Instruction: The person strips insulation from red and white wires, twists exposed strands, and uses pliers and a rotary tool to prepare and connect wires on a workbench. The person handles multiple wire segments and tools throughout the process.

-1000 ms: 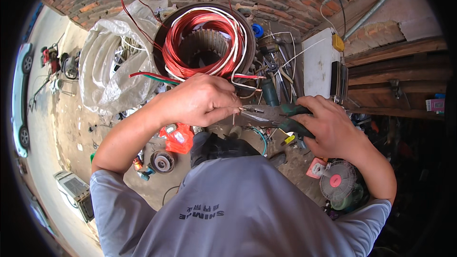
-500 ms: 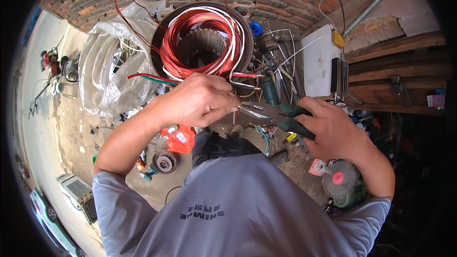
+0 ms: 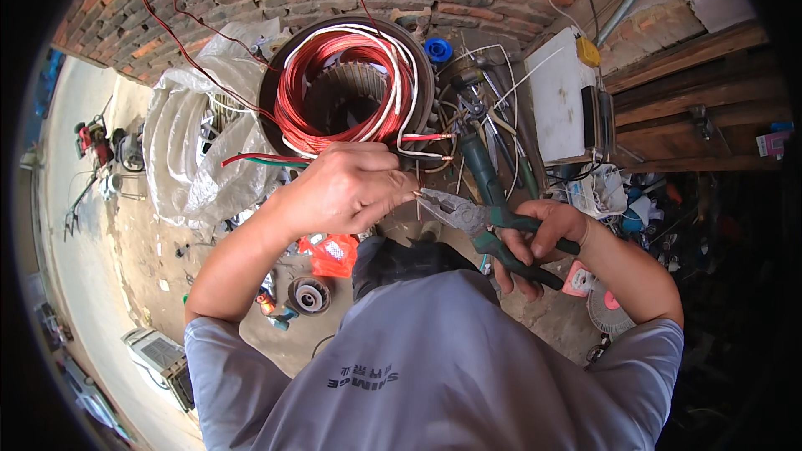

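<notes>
My left hand [image 3: 355, 188] is closed in a pinch round a thin copper wire [image 3: 418, 210], whose end hangs below the fingertips. In my right hand [image 3: 551, 230] are combination pliers [image 3: 468, 215] with green and black handles, which stand apart. Their jaw tips meet the wire by my left fingertips; whether they grip it cannot be told. Just beyond my left hand stands a round motor stator [image 3: 269, 88] with red wire windings [image 3: 292, 104] and white sleeved leads. Red and white lead ends with bare copper stick out to its right, red and green ones to its left.
Hand tools [image 3: 493, 117] lie in a heap right of the stator, near a blue spool [image 3: 438, 50] and a whitish box [image 3: 555, 104]. A translucent plastic sack [image 3: 180, 150] lies at left. A red bag [image 3: 334, 255] and a round metal part [image 3: 309, 295] are on the ground.
My right hand has turned and come lower, its fingers now under the handles. The pliers slant more steeply, handles toward me. My left hand keeps its pinch.
</notes>
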